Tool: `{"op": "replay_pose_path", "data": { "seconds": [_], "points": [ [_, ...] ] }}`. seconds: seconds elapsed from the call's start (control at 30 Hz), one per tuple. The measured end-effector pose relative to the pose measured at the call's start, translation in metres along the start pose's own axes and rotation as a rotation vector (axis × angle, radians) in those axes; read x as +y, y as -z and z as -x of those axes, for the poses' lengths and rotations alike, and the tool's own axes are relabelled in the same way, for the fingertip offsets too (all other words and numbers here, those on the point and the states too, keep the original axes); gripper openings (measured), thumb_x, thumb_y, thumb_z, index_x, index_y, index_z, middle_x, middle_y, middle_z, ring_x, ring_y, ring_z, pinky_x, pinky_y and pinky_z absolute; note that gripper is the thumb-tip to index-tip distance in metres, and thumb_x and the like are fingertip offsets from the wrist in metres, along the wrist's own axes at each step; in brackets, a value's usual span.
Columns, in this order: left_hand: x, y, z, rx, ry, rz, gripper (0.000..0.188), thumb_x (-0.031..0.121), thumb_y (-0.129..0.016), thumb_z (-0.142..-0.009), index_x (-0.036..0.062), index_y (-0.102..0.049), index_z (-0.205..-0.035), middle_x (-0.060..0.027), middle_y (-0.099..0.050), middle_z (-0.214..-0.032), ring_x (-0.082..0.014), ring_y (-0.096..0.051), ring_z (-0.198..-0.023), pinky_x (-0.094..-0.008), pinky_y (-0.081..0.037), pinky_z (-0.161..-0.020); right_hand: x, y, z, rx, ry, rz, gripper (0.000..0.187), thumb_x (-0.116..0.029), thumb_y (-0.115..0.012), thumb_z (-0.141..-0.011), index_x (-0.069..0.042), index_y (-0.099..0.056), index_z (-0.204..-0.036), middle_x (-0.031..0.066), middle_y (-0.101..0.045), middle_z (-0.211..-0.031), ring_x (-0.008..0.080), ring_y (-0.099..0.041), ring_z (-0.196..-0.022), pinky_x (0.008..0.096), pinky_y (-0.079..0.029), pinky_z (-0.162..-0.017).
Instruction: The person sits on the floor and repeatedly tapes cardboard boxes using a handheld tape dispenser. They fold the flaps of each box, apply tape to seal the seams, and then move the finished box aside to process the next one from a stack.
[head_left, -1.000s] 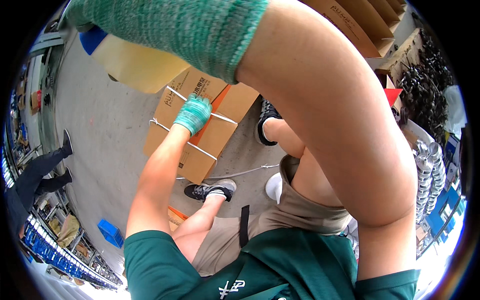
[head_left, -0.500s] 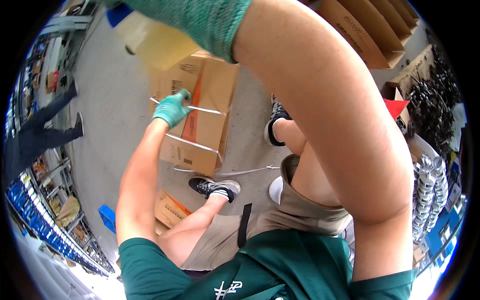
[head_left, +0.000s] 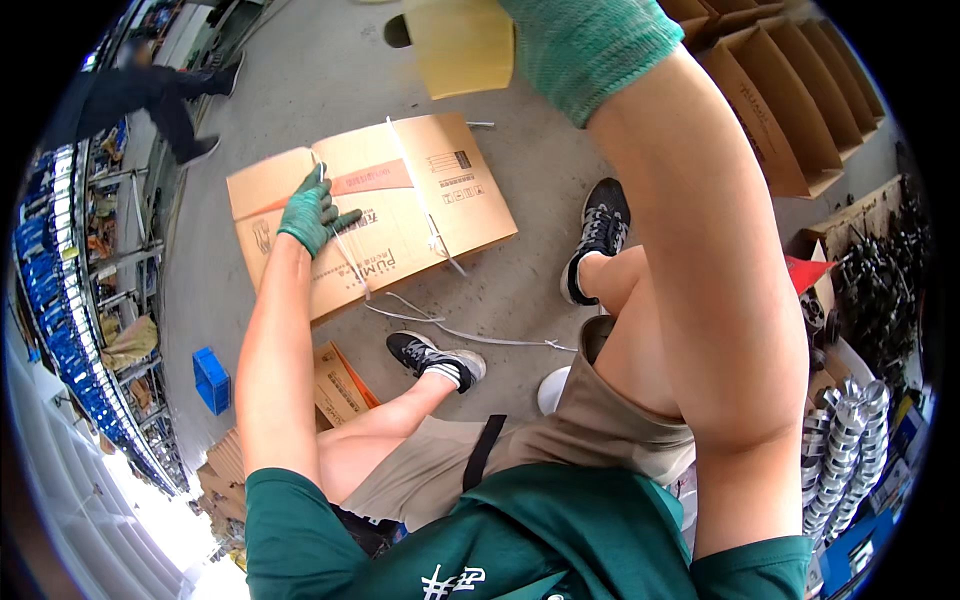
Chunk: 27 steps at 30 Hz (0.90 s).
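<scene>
A cardboard box [head_left: 450,205] with an orange stripe lies flat on the floor in front of me, bound by white straps [head_left: 408,165]. My left hand [head_left: 315,212], in a green knit glove, rests on the left part of the box top. Its fingers bend around the left strap, with the thumb out to the right. My right hand [head_left: 595,50], also gloved in green, is raised at the top edge, and its fingers are cut off there. Beside it, farther left, shows a yellow, see-through object [head_left: 458,45] whose kind I cannot make out. Whether this hand touches it is unclear.
A loose white strap [head_left: 490,341] trails across the floor between my shoes. Divided cardboard boxes [head_left: 770,110] stand at the far right, above a bin of dark metal parts [head_left: 880,270]. At left are a small blue crate [head_left: 211,380], shelving, and another person [head_left: 150,95].
The box has turned from lengthwise to crosswise under my left hand. My view has shifted; my right hand and the yellow object now appear farther right.
</scene>
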<state>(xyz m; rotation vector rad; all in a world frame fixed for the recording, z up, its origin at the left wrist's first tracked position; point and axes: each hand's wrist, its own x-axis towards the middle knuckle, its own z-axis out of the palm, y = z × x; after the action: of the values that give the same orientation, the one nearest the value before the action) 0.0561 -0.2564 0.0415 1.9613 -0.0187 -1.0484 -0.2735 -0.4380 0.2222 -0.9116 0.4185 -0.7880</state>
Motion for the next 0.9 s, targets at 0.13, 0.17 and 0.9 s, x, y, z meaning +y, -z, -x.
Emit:
{"op": "replay_pose_path", "data": {
  "seconds": [0.13, 0.17, 0.9],
  "points": [
    [-0.035, 0.030, -0.027, 0.134, 0.115, 0.125, 0.020, 0.035, -0.058, -0.100, 0.0217, -0.062, -0.114, 0.0035, -0.027, -0.067, -0.0103, -0.028, -0.053, -0.0521, -0.063, -0.080, -0.001, 0.007, 0.005, 0.001, 0.052, 0.016, 0.039, -0.027, -0.061, -0.095, -0.006, -0.053, -0.127, 0.0156, -0.060, -0.105, 0.0274, -0.069, -0.078, 0.0390, -0.060, -0.061],
    [-0.050, 0.037, -0.037, 0.144, 0.085, 0.105, 0.021, 0.035, -0.057, -0.100, 0.0226, -0.060, -0.117, 0.0020, -0.033, -0.071, -0.0121, -0.034, -0.057, -0.0515, -0.063, -0.079, 0.000, 0.017, 0.003, -0.050, 0.168, 0.181, 0.038, -0.027, -0.062, -0.095, -0.005, -0.054, -0.125, 0.0154, -0.060, -0.106, 0.0273, -0.069, -0.078, 0.0393, -0.060, -0.061],
    [-0.185, -0.091, 0.012, -0.069, -0.212, -1.176, 0.056, 0.062, -0.062, -0.088, 0.0075, -0.070, -0.102, -0.0239, -0.071, -0.096, -0.0407, -0.068, -0.096, -0.0482, -0.052, -0.089, -0.003, 0.007, -0.010, 0.335, -0.079, 0.127, 0.026, -0.018, -0.067, -0.089, -0.001, -0.065, -0.108, 0.0117, -0.069, -0.090, 0.0235, -0.070, -0.071, 0.0355, -0.059, -0.060]
  ]
}}
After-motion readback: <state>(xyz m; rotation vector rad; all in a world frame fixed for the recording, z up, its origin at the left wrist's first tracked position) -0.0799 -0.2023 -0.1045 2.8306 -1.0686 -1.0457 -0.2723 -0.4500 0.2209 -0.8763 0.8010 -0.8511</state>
